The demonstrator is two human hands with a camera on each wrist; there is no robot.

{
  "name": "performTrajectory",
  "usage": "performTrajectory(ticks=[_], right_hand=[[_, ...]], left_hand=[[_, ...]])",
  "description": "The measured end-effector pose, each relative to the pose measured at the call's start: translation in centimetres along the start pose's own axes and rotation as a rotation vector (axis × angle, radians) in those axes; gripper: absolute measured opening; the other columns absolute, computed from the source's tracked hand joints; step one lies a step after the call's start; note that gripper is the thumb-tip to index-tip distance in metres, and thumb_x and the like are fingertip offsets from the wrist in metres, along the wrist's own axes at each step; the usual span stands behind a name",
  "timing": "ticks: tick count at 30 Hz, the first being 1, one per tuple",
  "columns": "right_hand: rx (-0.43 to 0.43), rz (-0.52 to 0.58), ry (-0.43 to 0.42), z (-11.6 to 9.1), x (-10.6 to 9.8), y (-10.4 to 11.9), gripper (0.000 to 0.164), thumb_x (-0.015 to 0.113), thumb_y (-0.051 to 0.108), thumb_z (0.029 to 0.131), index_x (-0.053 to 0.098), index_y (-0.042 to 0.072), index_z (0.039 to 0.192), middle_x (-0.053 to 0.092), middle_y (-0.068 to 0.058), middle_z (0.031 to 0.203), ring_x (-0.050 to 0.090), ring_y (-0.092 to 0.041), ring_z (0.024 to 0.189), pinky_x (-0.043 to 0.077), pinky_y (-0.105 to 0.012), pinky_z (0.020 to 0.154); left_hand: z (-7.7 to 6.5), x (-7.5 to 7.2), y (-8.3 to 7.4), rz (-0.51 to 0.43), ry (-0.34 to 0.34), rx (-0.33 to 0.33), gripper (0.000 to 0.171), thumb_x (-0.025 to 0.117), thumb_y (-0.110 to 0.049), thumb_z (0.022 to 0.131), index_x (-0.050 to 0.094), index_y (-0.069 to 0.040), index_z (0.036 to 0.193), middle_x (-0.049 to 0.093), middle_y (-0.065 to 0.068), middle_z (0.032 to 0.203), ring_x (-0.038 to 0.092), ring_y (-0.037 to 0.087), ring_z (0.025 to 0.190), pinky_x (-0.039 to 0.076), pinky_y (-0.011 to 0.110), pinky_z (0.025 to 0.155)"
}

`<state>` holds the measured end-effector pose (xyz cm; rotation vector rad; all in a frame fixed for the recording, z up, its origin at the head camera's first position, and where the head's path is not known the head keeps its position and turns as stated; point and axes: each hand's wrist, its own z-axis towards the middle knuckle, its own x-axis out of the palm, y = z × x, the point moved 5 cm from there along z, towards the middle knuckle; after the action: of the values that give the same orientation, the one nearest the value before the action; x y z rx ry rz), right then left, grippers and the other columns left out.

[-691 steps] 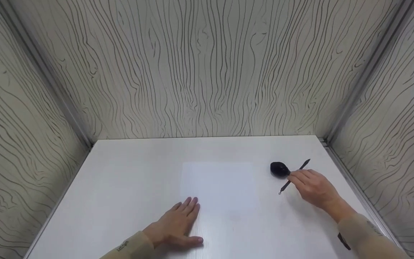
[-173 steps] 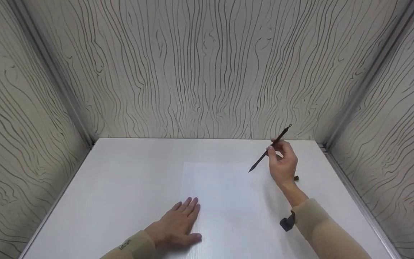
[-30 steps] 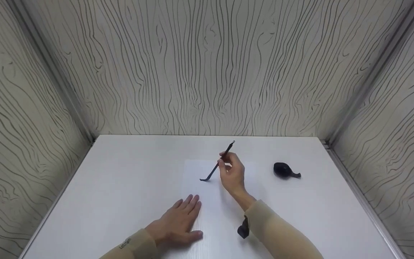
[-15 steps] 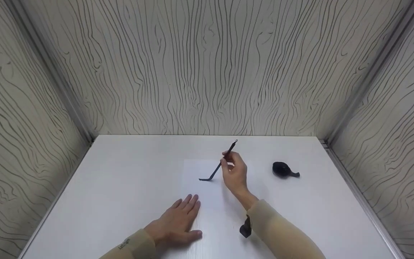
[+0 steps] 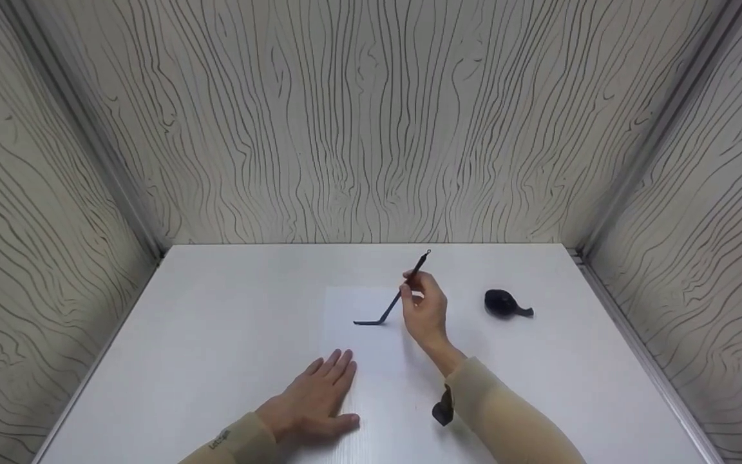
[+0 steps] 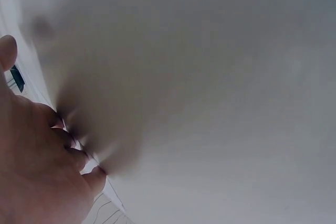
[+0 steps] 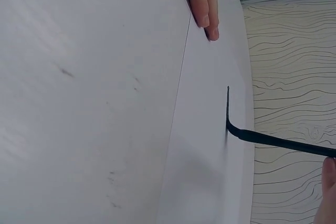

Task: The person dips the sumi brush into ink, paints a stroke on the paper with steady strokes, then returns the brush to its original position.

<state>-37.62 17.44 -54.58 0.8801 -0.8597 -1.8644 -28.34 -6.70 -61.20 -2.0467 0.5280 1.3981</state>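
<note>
My right hand [image 5: 426, 312] holds a dark brush [image 5: 393, 305] by its handle, with a small loop at the top end. Its bristle tip bends against a white sheet of paper [image 5: 345, 303]. A short black line [image 5: 366, 323] runs leftward from the tip; in the right wrist view the line [image 7: 228, 100] meets the bent bristles of the brush [image 7: 283, 142]. Flat on the table, my left hand [image 5: 313, 399] has its fingertips at the paper's lower left corner. In the left wrist view, the left hand [image 6: 42, 166] is close up beside blurred white.
A black rounded dish-like object [image 5: 502, 303] with a short handle lies right of the paper on the white table [image 5: 216, 309]. Panels with a wood-grain pattern [image 5: 358, 129] rise at the back and sides. A dark device [image 5: 443, 410] hangs at the right sleeve.
Over the last second the brush tip has slid right and the black line has grown. Seconds before, the brush hung at the paper's right edge and no line showed. My left hand stays put.
</note>
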Motion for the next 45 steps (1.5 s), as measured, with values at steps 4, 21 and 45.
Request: performTrajectory(ticks=[4, 21, 45], right_hand=[[0.018, -0.023, -0.001, 0.1, -0.4, -0.1, 0.024, 0.069, -0.002, 0.108, 0.069, 0.0, 0.131, 0.076, -0.015, 0.124, 0.079, -0.037, 0.115, 0.066, -0.02, 0.091], [0.025, -0.064, -0.026, 0.3, -1.9, -0.4, 0.023, 0.069, -0.002, 0.108, 0.071, 0.004, 0.13, 0.076, -0.013, 0.122, 0.079, -0.031, 0.113, 0.064, -0.018, 0.09], [-0.012, -0.091, -0.073, 0.9, -3.5, -0.9, 0.022, 0.07, -0.006, 0.104, 0.072, -0.002, 0.125, 0.077, -0.017, 0.116, 0.079, -0.033, 0.105, 0.064, -0.018, 0.083]], left_hand=[[-0.1, 0.0, 0.0, -0.003, 0.004, 0.002, 0.109, 0.036, -0.086, 0.104, 0.021, -0.01, 0.181, 0.012, 0.01, 0.192, 0.014, 0.034, 0.18, 0.02, 0.058, 0.145], [-0.2, 0.0, -0.2, -0.001, 0.004, -0.009, 0.109, 0.036, -0.087, 0.104, 0.02, -0.012, 0.181, 0.012, 0.008, 0.192, 0.014, 0.034, 0.18, 0.02, 0.058, 0.145], [-0.2, 0.0, -0.1, 0.001, -0.02, 0.007, 0.108, 0.037, -0.084, 0.105, 0.022, -0.007, 0.18, 0.015, 0.012, 0.191, 0.016, 0.035, 0.179, 0.022, 0.059, 0.144]])
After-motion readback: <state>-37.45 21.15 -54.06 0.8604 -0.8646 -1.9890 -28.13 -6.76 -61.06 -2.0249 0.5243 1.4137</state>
